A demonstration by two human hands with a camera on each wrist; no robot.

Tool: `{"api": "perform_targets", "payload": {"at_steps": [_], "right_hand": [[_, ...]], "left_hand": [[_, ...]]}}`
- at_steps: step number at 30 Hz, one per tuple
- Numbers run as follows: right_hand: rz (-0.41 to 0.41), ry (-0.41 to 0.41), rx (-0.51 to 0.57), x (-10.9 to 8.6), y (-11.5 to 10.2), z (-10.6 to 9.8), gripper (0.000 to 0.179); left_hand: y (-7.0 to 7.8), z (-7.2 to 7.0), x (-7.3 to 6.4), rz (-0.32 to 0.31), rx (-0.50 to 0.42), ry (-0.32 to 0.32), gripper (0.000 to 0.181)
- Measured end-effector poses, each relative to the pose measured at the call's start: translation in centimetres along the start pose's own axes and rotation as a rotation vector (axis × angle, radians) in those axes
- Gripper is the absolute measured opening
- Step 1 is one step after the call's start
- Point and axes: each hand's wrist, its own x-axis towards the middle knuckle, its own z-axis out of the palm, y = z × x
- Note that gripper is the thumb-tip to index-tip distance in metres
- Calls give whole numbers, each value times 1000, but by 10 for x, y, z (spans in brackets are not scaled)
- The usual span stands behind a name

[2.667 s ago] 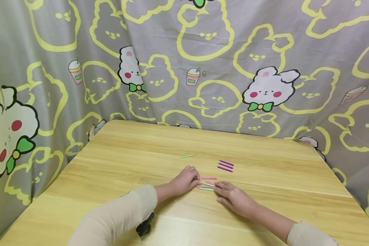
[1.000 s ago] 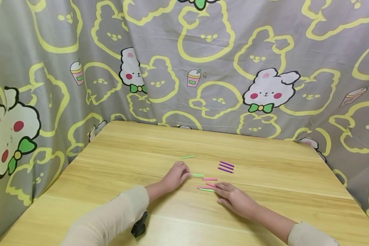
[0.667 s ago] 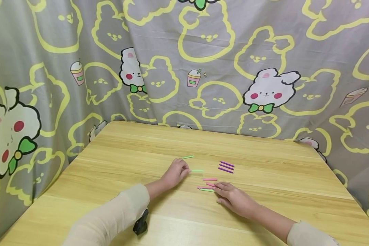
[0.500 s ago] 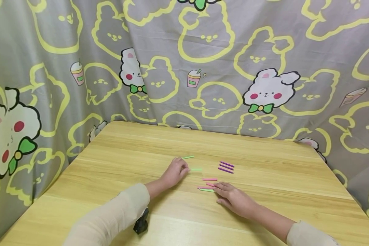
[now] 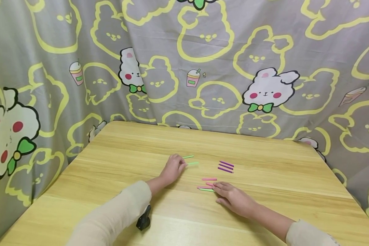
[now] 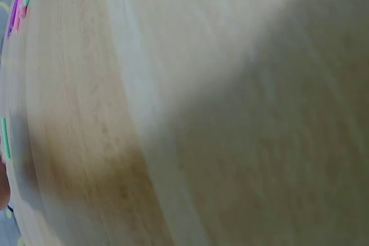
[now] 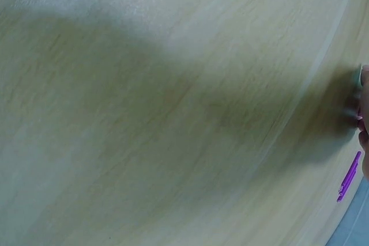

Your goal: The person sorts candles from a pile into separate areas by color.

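Note:
In the head view my left hand (image 5: 173,168) pinches one end of a light green stick (image 5: 192,163) between thumb and fingers. It lies just in front of another green stick (image 5: 188,156), whose left end is hidden behind the hand. My right hand (image 5: 233,198) rests on the table, its fingertips over the right ends of a small group: a pink stick (image 5: 209,184), a second pink stick (image 5: 204,187) and a green stick (image 5: 206,190). In the left wrist view the green stick (image 6: 6,137) shows at the left edge, near a bit of the hand.
Three purple sticks (image 5: 226,167) lie side by side behind the right hand. A separate pink stick (image 5: 209,179) lies between them and the group. The wooden table (image 5: 249,147) ends at a patterned curtain (image 5: 160,41). A black device (image 5: 144,218) shows under the left sleeve.
My left hand has drawn a green stick out of the group and carried it back and left, close to the far green stick. The right hand has stayed almost still.

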Motion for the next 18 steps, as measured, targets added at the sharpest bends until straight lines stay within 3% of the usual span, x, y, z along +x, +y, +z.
{"api": "perform_targets", "payload": {"at_steps": [18], "right_hand": [[19, -4, 5, -2, 0, 2, 41]], "left_hand": [[-3, 3, 8, -89, 69, 19, 16]]}}
